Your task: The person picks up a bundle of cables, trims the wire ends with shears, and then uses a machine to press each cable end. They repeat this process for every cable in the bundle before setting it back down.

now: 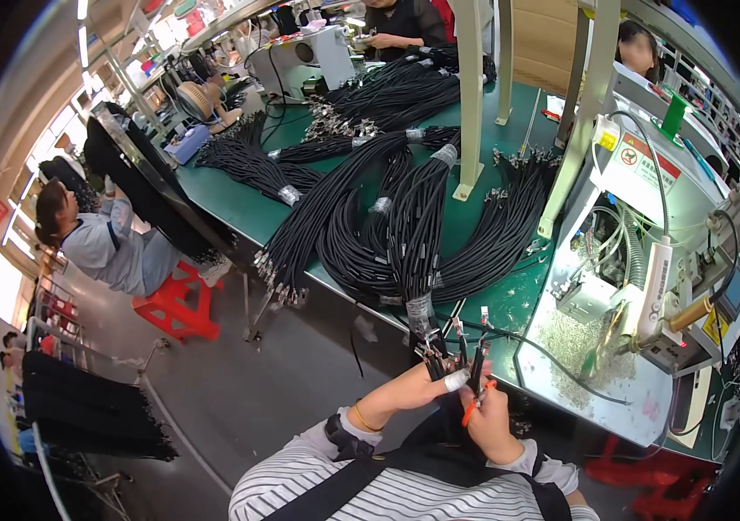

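Black cables with metal end fittings [436, 351] are gripped in my left hand [417, 388], close to my body at the table's front edge. A white wrap [457, 379] covers the left thumb. My right hand [493, 424] is closed around orange-handled scissors [478, 401], right beside the left hand and the cable ends. The scissors' blades are mostly hidden among the cables. Just beyond my hands, a thick bundle of black cables [416, 208] lies curved over the green table [222, 207], tied with clear wrap [420, 311].
A machine with a warning label [643, 165] stands at the right, with small metal scraps [574, 356] on its tray. A pale upright post [471, 104] rises from the table. A seated person [109, 239] on a red stool [179, 304] works at the left; another sits across the table.
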Available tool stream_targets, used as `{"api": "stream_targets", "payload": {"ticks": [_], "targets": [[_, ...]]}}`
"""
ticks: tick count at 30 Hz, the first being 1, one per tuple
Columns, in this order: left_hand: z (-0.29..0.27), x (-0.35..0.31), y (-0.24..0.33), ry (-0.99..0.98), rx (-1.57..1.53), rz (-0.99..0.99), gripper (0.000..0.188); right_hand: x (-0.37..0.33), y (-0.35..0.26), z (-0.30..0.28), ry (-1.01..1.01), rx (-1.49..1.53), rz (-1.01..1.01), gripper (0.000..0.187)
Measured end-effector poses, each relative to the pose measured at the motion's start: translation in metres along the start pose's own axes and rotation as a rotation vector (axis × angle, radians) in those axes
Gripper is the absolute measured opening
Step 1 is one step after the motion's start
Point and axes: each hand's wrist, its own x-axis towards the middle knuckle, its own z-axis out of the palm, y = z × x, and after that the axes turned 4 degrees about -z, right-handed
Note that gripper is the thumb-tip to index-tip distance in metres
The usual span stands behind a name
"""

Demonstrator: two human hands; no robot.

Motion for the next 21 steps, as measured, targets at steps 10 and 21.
{"api": "stream_targets", "payload": {"ticks": [10,21], "targets": [[0.001,-0.001,-0.001,-0.025,0.056,-0.006,0.038,0.001,0.006,0.000,0.047,0.141,0.023,0.016],[0.003,0.004,-0.003,0.062,-0.109,-0.121,0.031,0.005,-0.001,-0.002,0.006,0.078,-0.004,0.007]]}}
